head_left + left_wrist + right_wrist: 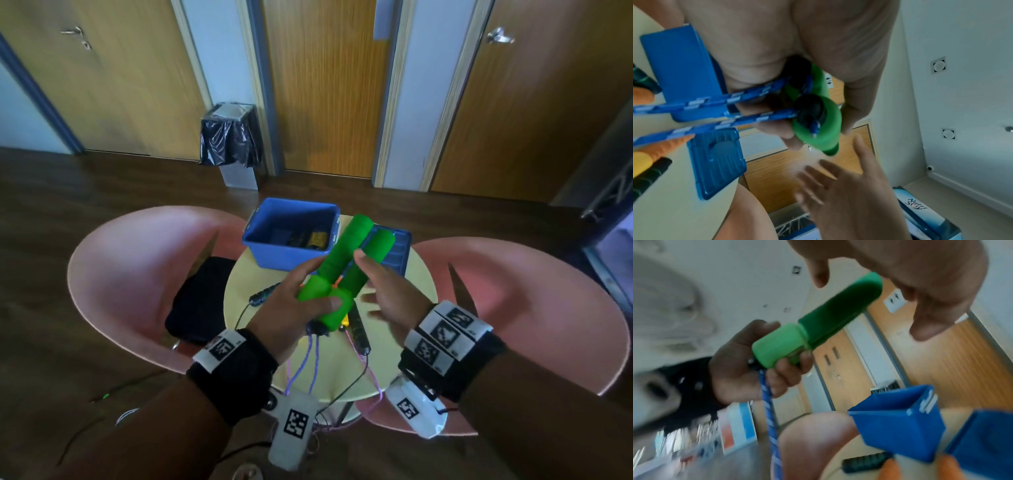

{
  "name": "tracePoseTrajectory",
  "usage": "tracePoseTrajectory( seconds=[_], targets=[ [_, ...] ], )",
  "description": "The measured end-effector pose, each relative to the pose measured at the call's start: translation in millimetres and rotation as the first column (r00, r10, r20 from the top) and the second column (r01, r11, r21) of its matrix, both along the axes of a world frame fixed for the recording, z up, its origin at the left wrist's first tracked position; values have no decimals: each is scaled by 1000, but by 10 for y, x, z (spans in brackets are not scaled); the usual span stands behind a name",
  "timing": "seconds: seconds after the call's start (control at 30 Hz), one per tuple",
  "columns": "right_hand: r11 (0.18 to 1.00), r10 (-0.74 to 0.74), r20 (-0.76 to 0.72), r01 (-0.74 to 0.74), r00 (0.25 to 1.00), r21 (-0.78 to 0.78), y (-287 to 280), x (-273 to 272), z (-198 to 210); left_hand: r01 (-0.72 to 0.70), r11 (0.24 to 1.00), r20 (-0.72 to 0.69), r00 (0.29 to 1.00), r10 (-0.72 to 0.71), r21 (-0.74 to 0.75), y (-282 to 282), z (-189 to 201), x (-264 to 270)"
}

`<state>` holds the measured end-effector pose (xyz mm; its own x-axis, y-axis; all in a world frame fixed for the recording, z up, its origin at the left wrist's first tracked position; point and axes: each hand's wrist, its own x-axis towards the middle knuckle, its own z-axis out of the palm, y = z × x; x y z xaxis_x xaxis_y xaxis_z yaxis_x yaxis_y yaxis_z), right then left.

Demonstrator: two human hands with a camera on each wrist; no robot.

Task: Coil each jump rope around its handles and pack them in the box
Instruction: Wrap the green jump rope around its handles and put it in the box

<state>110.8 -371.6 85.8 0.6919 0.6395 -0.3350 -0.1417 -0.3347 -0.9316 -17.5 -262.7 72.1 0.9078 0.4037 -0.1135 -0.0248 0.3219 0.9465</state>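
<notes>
My left hand [317, 291] grips the lower ends of two green jump rope handles [349, 246], held side by side above the table and pointing away from me. A blue-and-white rope [715, 100] runs from their black end caps and hangs down [768, 410]. Just right of the handles my right hand [373, 284] hovers with relaxed, spread fingers and holds nothing. The open blue box [291, 253] stands at the table's far side, with some dark items in its bottom. Its blue lid [399, 257] lies flat to the right of it.
The small round pale table [236, 308] also carries black rope handles [265, 294] and orange handles [663, 149] with thin cords. Pink chairs [120, 274] flank it; a black bag [202, 301] lies on the left one. A lined bin [229, 144] stands by the doors.
</notes>
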Motion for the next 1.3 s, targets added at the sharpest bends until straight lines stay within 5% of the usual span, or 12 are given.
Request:
tracePoseTrajectory(
  seconds=[0.07,0.1,0.17,0.2,0.23,0.3,0.43,0.57,0.67,0.83,1.1,1.3],
  targets=[
    [999,13,372,6,928,-51,-208,179,40,27,996,-97,995,-19,80,91,17,-38],
    [989,130,572,-68,810,-129,-336,214,103,66,991,-141,989,-49,115,131,35,-56],
    [902,431,831,-166,352,-398,-522,200,187,186,973,-199,967,-156,140,193,67,-74],
    [848,525,844,-150,111,-507,-574,182,216,248,959,-226,950,-213,136,201,101,-68],
    [807,576,816,-128,-37,-576,-596,144,248,298,946,-258,931,-258,129,200,137,-55],
    [756,623,767,-130,-156,-641,-541,136,242,375,916,-309,896,-319,141,185,219,-8],
    [665,731,682,-191,-33,-722,-420,127,359,380,908,-347,887,-303,178,185,328,72],
    [751,661,724,-173,200,-637,-353,198,392,46,972,-240,971,11,230,150,347,108],
    [783,608,664,-189,436,-593,-306,270,345,-126,935,-176,965,192,331,76,321,108],
    [914,382,393,-279,836,-295,-229,276,234,-255,941,-126,950,287,222,-2,278,113],
    [923,373,284,-321,883,-213,-241,236,193,-223,971,-120,965,233,89,29,464,136],
    [967,256,197,-249,946,-63,-286,182,205,-112,972,-47,991,124,205,-35,592,164]
  ],
)
